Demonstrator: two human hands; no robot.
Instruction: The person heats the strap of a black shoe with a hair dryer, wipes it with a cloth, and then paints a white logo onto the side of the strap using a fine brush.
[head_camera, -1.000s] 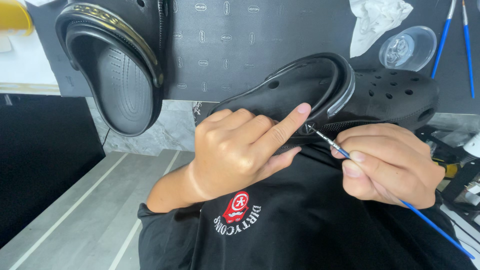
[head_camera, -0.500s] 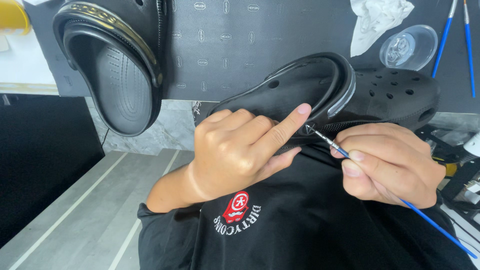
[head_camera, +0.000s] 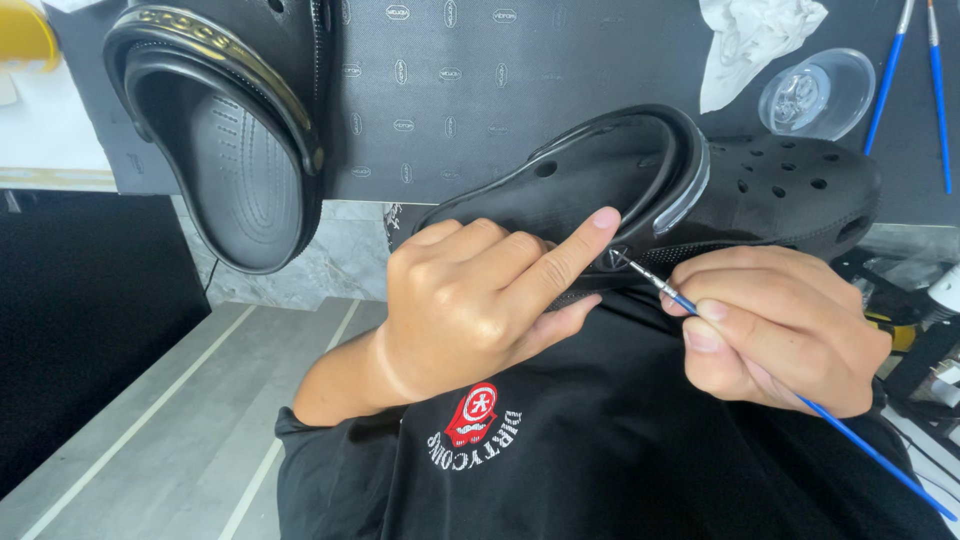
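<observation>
I count two black clogs in view. My left hand (head_camera: 470, 305) is clamped on the first black clog (head_camera: 640, 185), fingers curled under its sole edge and the index finger stretched up along the heel strap. This clog is held off the bench, over my lap, with its perforated toe pointing toward the bench's right side. My right hand (head_camera: 775, 330) is closed on one thin blue-handled brush (head_camera: 740, 350); the metal tip touches the strap rivet at the clog's side, just beside my left index fingertip.

The second black clog (head_camera: 230, 130) lies sole-opening up at the left edge of the dark mat (head_camera: 480, 90) that covers the bench. Near the far right corner of the mat I count two more blue brushes (head_camera: 915, 70), one clear round dish (head_camera: 815, 95) and one crumpled white cloth (head_camera: 750, 40). One yellow object (head_camera: 25, 35) shows at the far left corner.
</observation>
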